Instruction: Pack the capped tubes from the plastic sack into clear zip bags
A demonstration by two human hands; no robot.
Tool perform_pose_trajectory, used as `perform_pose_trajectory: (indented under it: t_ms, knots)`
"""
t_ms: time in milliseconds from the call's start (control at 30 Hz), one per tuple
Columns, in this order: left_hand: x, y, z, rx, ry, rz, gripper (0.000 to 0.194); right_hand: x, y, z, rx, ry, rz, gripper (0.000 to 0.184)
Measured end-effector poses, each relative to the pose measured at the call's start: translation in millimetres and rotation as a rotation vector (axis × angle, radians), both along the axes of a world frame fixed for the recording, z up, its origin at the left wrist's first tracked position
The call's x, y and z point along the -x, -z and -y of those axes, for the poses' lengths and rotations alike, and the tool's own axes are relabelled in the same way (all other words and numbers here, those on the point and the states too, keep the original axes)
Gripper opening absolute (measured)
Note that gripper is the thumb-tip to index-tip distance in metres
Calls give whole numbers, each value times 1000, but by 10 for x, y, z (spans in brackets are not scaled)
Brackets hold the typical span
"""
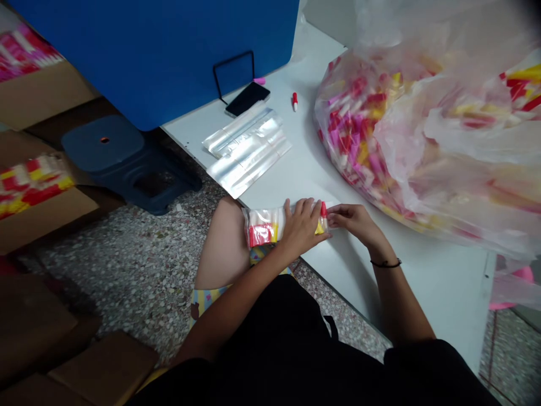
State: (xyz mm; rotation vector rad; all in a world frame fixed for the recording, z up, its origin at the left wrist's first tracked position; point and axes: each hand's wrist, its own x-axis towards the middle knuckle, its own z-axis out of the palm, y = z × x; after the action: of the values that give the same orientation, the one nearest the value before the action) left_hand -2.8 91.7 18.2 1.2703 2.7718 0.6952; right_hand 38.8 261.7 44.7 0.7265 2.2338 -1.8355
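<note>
At the near edge of the white table [270, 169] lies a clear plastic pouch [262, 232] holding red, yellow and white pieces. My left hand [301, 225] lies across it, fingertips over its far edge and thumb along the near side, gripping it. At the pouch's right end, my right hand [349, 220] has thumb and fingers pinched together on the edge, beside a red piece [323, 209]. Its fingertips partly hide what they hold. Beyond the pouch, several flat clear pouches [249, 152] lie overlapping.
A large clear bag [359, 141] of red, pink and yellow pieces covers the table's right. A phone [248, 99], a pink piece [259, 81] and a small red-and-white piece [295, 102] lie at the back. Left are a blue panel [169, 51], stool [103, 144] and filled cardboard boxes [46, 217].
</note>
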Motion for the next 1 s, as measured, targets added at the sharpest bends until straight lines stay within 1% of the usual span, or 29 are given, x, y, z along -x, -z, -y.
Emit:
perform_pose_trajectory:
  t_ms: [100, 233, 300, 400, 467, 567, 633, 733, 800, 900, 1000]
  knots:
    - [10, -22, -7, 10, -2, 16, 75, 17, 40, 8, -30, -53, -33, 27]
    - [48, -66, -31, 18, -21, 60, 73, 28, 76, 40, -154, -160, -88, 21]
    - [68, -73, -38, 9, -23, 71, 70, 34, 88, 62, -156, -139, -80, 22]
    - [83, -62, -40, -10, -17, 70, 74, 45, 94, 83, -71, -41, -25, 22]
    - [84, -59, -46, -13, -23, 72, 74, 47, 93, 86, -48, -28, -20, 23]
    - [79, -80, -72, -14, -45, 69, 58, 35, 108, 86, -54, -54, -64, 23]
    - [72, -102, -93, -12, -62, 52, 49, 16, 134, 95, -99, -37, -112, 20]
    - [42, -107, -104, -13, -91, 20, 49, -10, 177, 152, -181, -13, -174, 15]
    - [6, -85, -86, -19, -101, 11, 46, -16, 189, 227, -211, -32, -207, 13]
    - [-41, -62, -12, -19, -114, 21, 42, -6, 167, 370, -299, -74, -251, 7]
    - [5, -120, 130, -34, -111, 116, 48, 8, 103, 494, -413, -111, -303, 4]
